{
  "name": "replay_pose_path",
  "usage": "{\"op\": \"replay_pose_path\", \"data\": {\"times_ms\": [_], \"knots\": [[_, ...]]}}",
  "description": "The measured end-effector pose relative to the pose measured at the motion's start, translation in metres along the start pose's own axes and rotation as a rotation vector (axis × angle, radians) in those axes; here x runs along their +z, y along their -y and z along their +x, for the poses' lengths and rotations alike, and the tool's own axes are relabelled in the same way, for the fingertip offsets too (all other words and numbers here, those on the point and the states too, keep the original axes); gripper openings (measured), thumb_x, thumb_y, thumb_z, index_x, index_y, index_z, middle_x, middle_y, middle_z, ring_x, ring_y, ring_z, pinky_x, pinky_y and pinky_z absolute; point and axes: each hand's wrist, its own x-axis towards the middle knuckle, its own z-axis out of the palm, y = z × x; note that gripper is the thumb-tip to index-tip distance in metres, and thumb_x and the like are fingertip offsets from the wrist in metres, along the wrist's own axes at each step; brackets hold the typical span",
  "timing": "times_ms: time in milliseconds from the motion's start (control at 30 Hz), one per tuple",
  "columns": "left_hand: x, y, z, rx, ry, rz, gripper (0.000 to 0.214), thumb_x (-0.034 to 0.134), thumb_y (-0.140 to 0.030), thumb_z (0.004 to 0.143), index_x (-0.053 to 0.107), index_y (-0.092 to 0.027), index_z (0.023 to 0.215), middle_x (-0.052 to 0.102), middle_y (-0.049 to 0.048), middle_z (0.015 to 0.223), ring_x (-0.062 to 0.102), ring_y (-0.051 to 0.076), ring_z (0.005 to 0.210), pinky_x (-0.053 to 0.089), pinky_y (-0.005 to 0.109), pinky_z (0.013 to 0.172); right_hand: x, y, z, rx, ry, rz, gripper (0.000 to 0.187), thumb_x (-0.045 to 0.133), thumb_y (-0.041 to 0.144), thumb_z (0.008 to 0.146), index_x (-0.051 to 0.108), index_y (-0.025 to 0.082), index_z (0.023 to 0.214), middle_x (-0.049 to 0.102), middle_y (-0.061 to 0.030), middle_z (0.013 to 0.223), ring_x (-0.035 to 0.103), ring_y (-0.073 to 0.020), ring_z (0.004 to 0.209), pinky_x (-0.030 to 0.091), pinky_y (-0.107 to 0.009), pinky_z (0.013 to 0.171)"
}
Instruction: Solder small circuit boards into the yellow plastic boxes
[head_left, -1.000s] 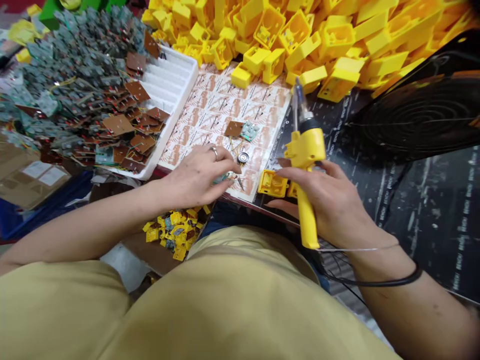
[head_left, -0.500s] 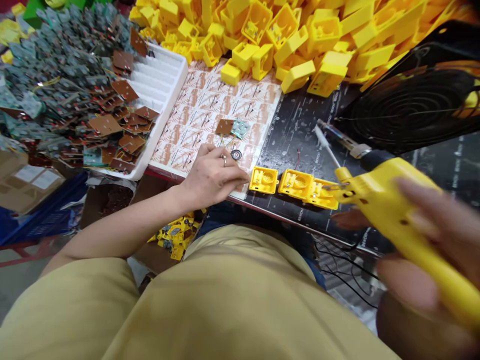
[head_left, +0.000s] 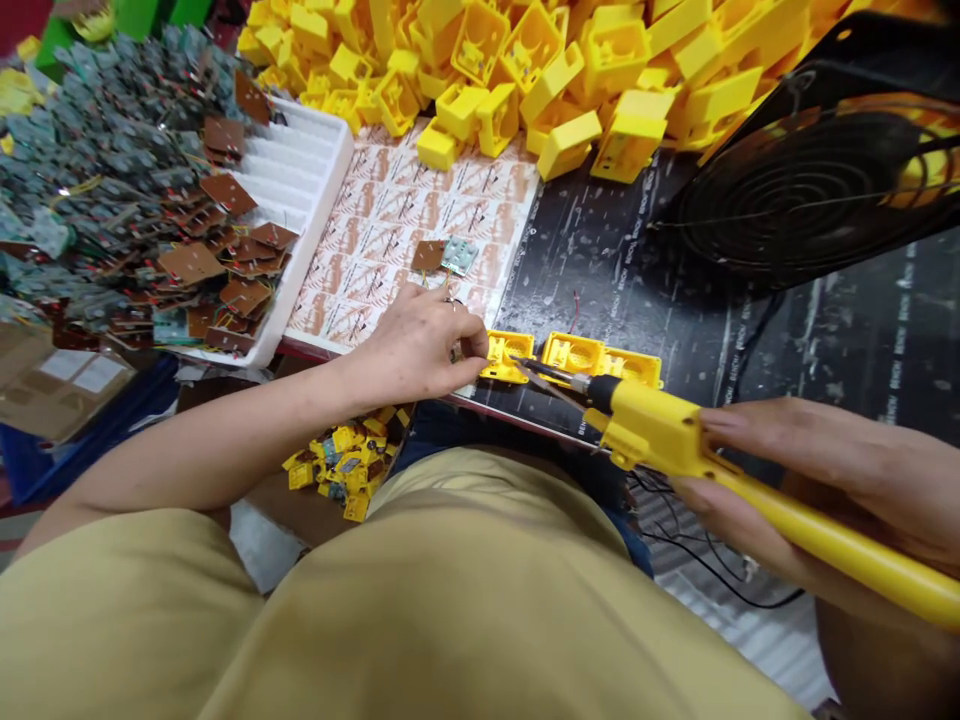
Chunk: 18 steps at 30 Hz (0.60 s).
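My left hand (head_left: 427, 345) is pinched, its fingertips at the left edge of a small open yellow plastic case (head_left: 504, 352); what lies between them is hidden. In my right hand (head_left: 795, 450) is a yellow soldering gun (head_left: 660, 430), its dark tip inside that case. A thin metal tube runs under the tip. Two more open cases, a middle one (head_left: 574, 350) and a right one (head_left: 634, 366), sit side by side to the right. Beyond my left hand lie a brown board (head_left: 429, 254) and a green circuit board (head_left: 459, 256), with thin wires leading toward the hand.
A white foam tray (head_left: 319, 190) at left is heaped with wired circuit boards (head_left: 135, 170). Yellow cases (head_left: 480, 80) pile up along the back. A black fan (head_left: 780, 190) stands at right. Below the table edge, a box holds yellow assemblies (head_left: 349, 460). A short red wire (head_left: 576, 305) lies behind the cases.
My right hand has brought the soldering gun left and down, its tip moving from above the right side of the table into the leftmost case. My left hand stays beside that case.
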Motion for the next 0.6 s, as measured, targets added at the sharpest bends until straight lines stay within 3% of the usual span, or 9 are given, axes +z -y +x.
{"op": "replay_pose_path", "data": {"times_ms": [133, 267, 367, 467, 600], "knots": [[-0.005, -0.003, 0.005, 0.033, 0.036, 0.075, 0.014, 0.063, -0.025, 0.082, 0.073, -0.020, 0.075, 0.076, 0.0007, 0.082, 0.062, 0.021, 0.088, 0.034, 0.038, 0.084, 0.008, -0.006, 0.006, -0.041, 0.077, 0.071, 0.011, 0.063, 0.033, 0.098, 0.067, 0.026, 0.106, 0.073, -0.0033, 0.082, 0.071, -0.0115, 0.071, 0.060, -0.022, 0.065], [-0.010, -0.006, 0.010, 0.027, 0.093, 0.135, 0.015, 0.062, -0.026, 0.082, 0.073, -0.020, 0.073, 0.075, 0.0017, 0.082, 0.062, 0.022, 0.089, 0.034, 0.038, 0.083, 0.011, -0.009, 0.013, -0.076, 0.099, 0.038, 0.015, 0.059, 0.038, 0.101, 0.064, 0.027, 0.092, 0.071, -0.0007, 0.076, 0.071, -0.0111, 0.070, 0.061, -0.024, 0.066], [-0.013, -0.008, 0.013, 0.011, 0.133, 0.158, 0.016, 0.061, -0.025, 0.083, 0.073, -0.020, 0.073, 0.077, 0.0027, 0.086, 0.063, 0.024, 0.093, 0.035, 0.039, 0.084, 0.009, -0.005, 0.028, -0.187, 0.104, 0.028, 0.008, 0.068, 0.029, 0.096, 0.062, 0.024, 0.092, 0.070, 0.0005, 0.074, 0.071, -0.0085, 0.071, 0.060, -0.020, 0.069], [-0.016, -0.011, 0.017, 0.031, 0.159, 0.173, 0.017, 0.060, -0.025, 0.082, 0.073, -0.019, 0.072, 0.077, 0.0034, 0.086, 0.063, 0.024, 0.094, 0.036, 0.039, 0.084, 0.006, 0.000, 0.040, -0.260, 0.143, 0.014, 0.015, 0.076, 0.020, 0.089, 0.062, 0.020, 0.094, 0.071, -0.0002, 0.075, 0.071, -0.0074, 0.073, 0.060, -0.018, 0.073], [-0.021, -0.015, 0.022, 0.012, 0.231, 0.208, 0.016, 0.061, -0.024, 0.082, 0.073, -0.019, 0.073, 0.077, 0.0038, 0.086, 0.063, 0.024, 0.091, 0.038, 0.040, 0.086, 0.003, 0.001, 0.039, -0.188, 0.111, -0.021, 0.014, 0.078, 0.030, 0.088, 0.065, 0.026, 0.090, 0.072, 0.0039, 0.075, 0.072, -0.0088, 0.070, 0.062, -0.020, 0.073]]}}
